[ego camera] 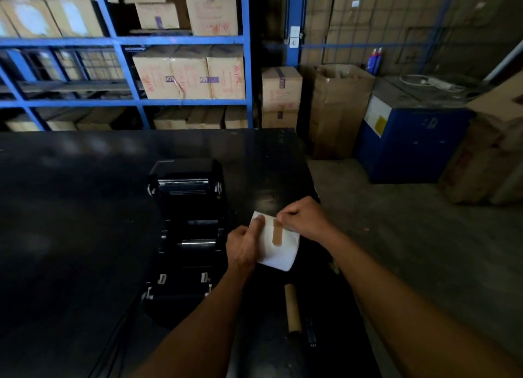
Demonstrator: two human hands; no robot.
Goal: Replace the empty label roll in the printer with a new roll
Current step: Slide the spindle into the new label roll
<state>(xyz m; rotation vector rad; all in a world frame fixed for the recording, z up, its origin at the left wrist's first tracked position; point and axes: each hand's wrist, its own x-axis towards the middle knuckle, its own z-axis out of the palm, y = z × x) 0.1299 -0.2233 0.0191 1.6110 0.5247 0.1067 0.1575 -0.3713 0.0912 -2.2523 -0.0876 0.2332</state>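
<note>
A black label printer stands open on the black table, its lid tipped back. Just right of it I hold a new white label roll with a strip of brown tape across its outer wrap. My left hand grips the roll's left side. The fingers of my right hand pinch at the top end of the tape. An empty brown cardboard core lies on the table nearer to me, with a small black spindle part beside it.
The table's right edge runs close to the roll, with concrete floor beyond. Blue shelving with cardboard boxes stands behind the table. Tall cartons and a blue machine stand at the back right. A black cable trails off the printer's near left.
</note>
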